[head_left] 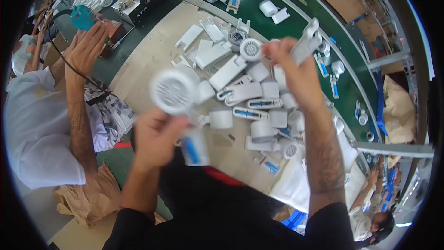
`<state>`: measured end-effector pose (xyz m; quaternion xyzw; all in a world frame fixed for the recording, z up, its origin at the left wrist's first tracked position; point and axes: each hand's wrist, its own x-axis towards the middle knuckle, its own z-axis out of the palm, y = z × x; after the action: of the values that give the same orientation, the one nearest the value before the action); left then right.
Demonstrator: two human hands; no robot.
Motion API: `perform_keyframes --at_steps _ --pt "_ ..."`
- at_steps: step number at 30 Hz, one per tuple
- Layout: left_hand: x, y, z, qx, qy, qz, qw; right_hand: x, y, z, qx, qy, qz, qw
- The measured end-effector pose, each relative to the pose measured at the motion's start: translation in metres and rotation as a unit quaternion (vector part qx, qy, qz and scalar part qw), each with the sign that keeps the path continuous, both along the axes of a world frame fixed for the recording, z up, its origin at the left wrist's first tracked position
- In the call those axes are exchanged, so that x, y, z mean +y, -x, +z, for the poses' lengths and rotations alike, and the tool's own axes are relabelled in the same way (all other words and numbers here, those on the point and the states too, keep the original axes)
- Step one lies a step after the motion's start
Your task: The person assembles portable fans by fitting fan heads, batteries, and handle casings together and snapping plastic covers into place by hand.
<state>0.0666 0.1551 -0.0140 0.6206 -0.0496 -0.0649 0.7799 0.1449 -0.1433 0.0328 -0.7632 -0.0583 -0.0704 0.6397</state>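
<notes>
The left hand (155, 139) pinches a white handheld fan (178, 104) below its grille (173, 88), perhaps keeping that clear above the fingers (175, 128), while a white handle cover (306, 46) meets the right hand (287, 62), whose blurred grip I can't tell.

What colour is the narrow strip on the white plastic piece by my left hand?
The narrow strip is blue, seen in the head view.

Black top (212, 215) with short sleeves (330, 227), both hands (159, 139) bare, tattoo-like markings (327, 162) on the right forearm (319, 127)
</notes>
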Motion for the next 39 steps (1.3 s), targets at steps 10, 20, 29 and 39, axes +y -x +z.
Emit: perform_keyframes --at_steps 10,20,29,39 --pt "0.074 -0.141 -0.123 -0.119 -0.233 0.234 0.936 -0.103 -0.283 -0.079 0.019 0.531 -0.008 0.847" --pt "0.067 -0.156 -0.121 -0.057 -0.195 0.235 0.95 -0.184 -0.192 -0.016 0.071 0.509 0.008 0.858" --pt "0.087 -0.15 -0.127 -0.063 -0.202 0.205 0.956 -0.095 -0.03 -0.01 0.247 0.44 0.016 0.863" --pt "0.068 -0.133 -0.109 -0.048 -0.251 0.206 0.945 0.038 -0.312 -0.078 -0.153 0.499 0.034 0.852"
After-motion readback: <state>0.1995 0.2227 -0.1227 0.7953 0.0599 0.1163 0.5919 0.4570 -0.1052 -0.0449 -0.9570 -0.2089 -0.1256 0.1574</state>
